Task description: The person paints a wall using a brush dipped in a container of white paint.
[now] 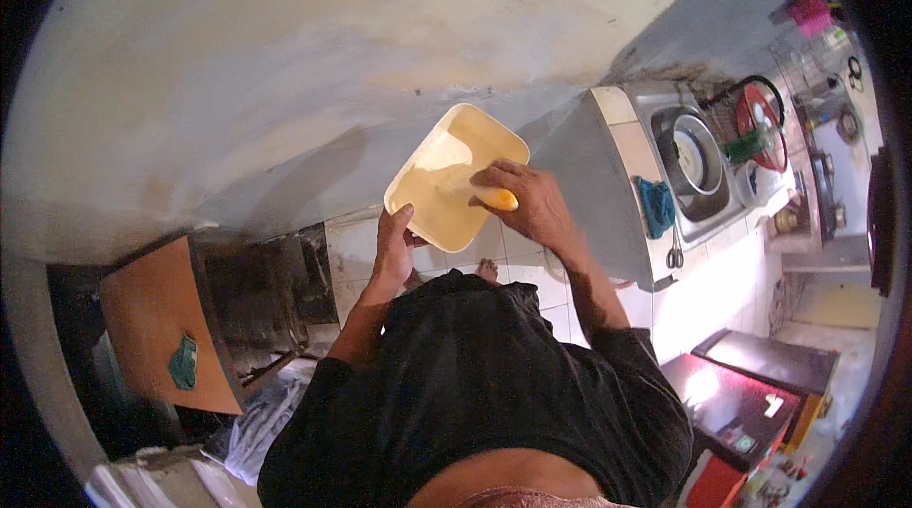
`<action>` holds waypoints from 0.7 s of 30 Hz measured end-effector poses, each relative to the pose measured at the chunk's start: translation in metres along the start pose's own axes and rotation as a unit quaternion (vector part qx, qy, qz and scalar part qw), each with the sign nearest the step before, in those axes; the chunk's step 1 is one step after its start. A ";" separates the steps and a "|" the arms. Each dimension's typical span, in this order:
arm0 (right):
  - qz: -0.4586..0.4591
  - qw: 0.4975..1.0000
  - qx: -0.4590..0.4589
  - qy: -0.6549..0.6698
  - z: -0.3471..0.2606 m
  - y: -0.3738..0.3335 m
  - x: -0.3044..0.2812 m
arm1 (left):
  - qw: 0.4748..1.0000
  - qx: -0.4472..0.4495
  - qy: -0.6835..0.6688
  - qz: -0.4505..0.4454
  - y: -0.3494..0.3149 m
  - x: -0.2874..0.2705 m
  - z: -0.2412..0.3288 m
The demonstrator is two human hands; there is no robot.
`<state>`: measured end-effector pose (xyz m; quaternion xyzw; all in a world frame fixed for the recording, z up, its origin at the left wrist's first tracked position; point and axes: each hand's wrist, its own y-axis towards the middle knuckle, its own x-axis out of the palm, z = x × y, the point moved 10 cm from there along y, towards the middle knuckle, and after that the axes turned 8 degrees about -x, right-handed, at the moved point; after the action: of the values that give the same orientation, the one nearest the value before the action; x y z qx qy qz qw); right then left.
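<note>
Tilted in front of my body is a cream, rounded rectangular plastic tub (418,187), its inside facing me. My left hand (392,247) grips the tub's lower left rim, with the thumb over the edge. Over the tub's right side, my right hand (534,204) is closed around a yellow-orange rounded handle (498,198). The far end of that tool is hidden by my fingers and blends into the tub, so its kind does not show. Pale light and a shadow fall across the tub's inner surface.
To the right stands a counter with a steel sink (717,216) holding a metal basin (691,155). A teal cloth (655,207) and scissors (674,256) hang at its edge. At left is an orange-brown board (157,328) with a green cloth (183,363). A wall (313,52) rises ahead.
</note>
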<state>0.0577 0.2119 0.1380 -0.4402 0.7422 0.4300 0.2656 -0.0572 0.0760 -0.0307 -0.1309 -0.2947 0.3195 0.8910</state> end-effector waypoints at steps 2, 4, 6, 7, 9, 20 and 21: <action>0.000 0.999 -0.054 0.003 -0.007 0.009 -0.010 | 0.999 -0.019 0.000 -0.026 0.005 0.007 -0.003; 0.077 0.996 -0.008 0.050 -0.004 0.018 -0.024 | 0.999 -0.014 0.012 -0.048 0.014 0.000 0.013; 0.160 0.979 0.061 0.110 0.013 0.016 -0.031 | 0.998 -0.012 0.012 -0.055 0.020 -0.004 0.017; 0.170 0.974 0.094 0.113 0.022 0.012 -0.032 | 0.999 -0.013 0.008 -0.051 0.022 -0.006 0.013; 0.196 0.961 0.156 0.119 0.039 0.003 -0.035 | 0.999 -0.016 0.009 -0.047 0.025 -0.009 0.007; 0.235 0.967 0.063 -0.081 0.018 -0.005 -0.055 | 0.995 -0.043 0.010 -0.089 0.041 -0.012 0.001; 0.233 0.967 0.061 -0.087 0.017 -0.004 -0.059 | 0.995 -0.044 0.009 -0.084 0.045 -0.011 0.003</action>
<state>0.0894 0.2504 0.1733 -0.1990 0.8231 0.4705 0.2480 -0.0876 0.1032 -0.0523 -0.1480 -0.3105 0.2287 0.9107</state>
